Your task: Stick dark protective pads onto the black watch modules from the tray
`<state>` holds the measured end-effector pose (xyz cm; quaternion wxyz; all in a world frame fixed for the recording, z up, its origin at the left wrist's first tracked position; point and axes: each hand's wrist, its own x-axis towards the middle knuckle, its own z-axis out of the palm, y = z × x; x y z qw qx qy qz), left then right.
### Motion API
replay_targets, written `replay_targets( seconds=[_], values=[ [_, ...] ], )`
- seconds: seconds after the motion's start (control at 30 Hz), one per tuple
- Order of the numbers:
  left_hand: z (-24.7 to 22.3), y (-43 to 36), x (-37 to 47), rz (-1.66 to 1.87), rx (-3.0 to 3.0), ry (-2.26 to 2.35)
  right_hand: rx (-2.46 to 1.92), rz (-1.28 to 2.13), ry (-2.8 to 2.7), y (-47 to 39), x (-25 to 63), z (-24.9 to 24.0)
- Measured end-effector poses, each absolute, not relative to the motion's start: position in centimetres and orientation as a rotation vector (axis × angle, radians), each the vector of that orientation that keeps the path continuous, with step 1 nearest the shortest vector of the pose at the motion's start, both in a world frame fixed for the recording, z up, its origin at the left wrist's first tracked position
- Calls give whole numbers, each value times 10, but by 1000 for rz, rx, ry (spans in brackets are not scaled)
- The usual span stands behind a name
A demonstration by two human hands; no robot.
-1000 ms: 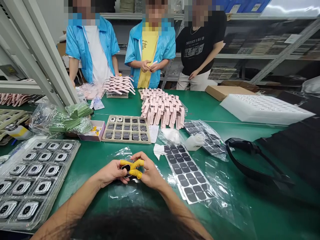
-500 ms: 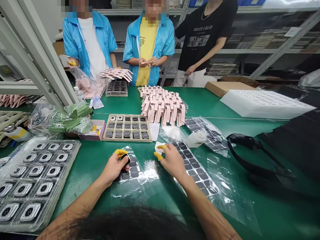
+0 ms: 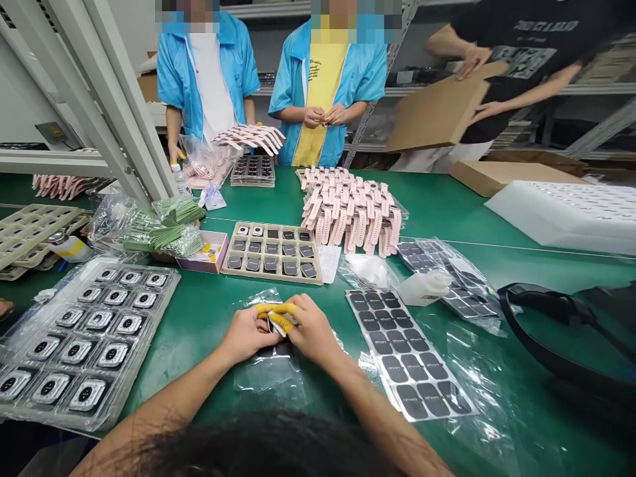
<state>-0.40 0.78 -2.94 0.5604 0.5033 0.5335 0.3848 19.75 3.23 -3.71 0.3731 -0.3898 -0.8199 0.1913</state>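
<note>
My left hand (image 3: 246, 334) and my right hand (image 3: 313, 330) meet over the green table (image 3: 199, 318), both wearing yellow finger cots. Between their fingertips they pinch a small watch body (image 3: 273, 322). Under the hands lies a clear plastic bag (image 3: 271, 371). A sheet of dark screen films (image 3: 407, 354) lies right of my right hand. A beige tray of watch bodies (image 3: 272, 252) stands just beyond the hands. A clear blister tray of watch bodies (image 3: 84, 338) lies to the left.
A heap of pink straps (image 3: 355, 212) sits mid-table. Green strap bundles (image 3: 163, 228), a small pink box (image 3: 205, 253), a white bottle (image 3: 423, 286), white foam (image 3: 571, 209) and a black band (image 3: 551, 331) lie around. Three people stand across; one holds a cardboard sheet (image 3: 437, 112).
My right hand came back from the film sheet and joined my left hand on the watch body. The person at the far right picked up a cardboard sheet. The view shifted.
</note>
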Motion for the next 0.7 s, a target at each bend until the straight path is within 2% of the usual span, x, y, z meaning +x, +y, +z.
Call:
replay_targets(
  seconds=[0.2, 0.43, 0.53, 0.63, 0.7],
  values=[
    [-32, 8, -3, 909, 1152, 1224, -928, 494, -2069, 31, 196, -49],
    [-30, 8, -3, 907, 1118, 1214, -1034, 433, -2060, 32, 191, -55],
    [-28, 9, -3, 905, 1059, 1264, -1208, 363, -2018, 40, 204, -50],
    [-26, 12, -2, 982, 925, 1266, -1340, 273, -1919, 33, 222, -45],
    [-23, 14, -2, 1062, 832, 1205, -1293, 341, -1993, 19, 227, -45]
  ],
)
